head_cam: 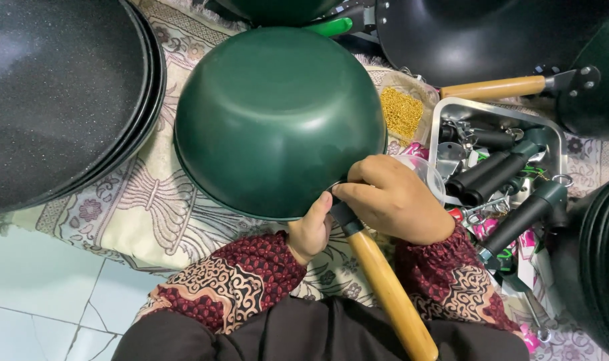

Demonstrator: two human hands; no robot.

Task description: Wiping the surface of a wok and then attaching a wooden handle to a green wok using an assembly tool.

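1. Green pan (277,120) upside down, centre of view, resting on a patterned cloth (150,207) – dull base facing the camera.
2. Wooden handle (388,294) meets the pan's near rim through a black collar, runs back toward the body between the two arms.
3. Left hand (310,230) tucked under the rim next to the handle joint; thumb pressed on the rim edge, other fingers hidden beneath – cannot tell how tightly curled.
4. Right hand (394,197) over the joint, fingers curled in narrow and pinched at the spot where collar meets rim; object in the pinch too small to make out.
5. Stack of dark speckled pans (57,93) far left, overlapping the cloth.
6. Metal tray (444,110) right of the green pan, filled with black and green handle grips (491,174) plus loose metal fittings.
7. Clear bag of small gold-coloured pieces (401,110) between pan and tray.
8. Black pan with wooden handle (495,87) top right; more dark pan rims at the right edge.
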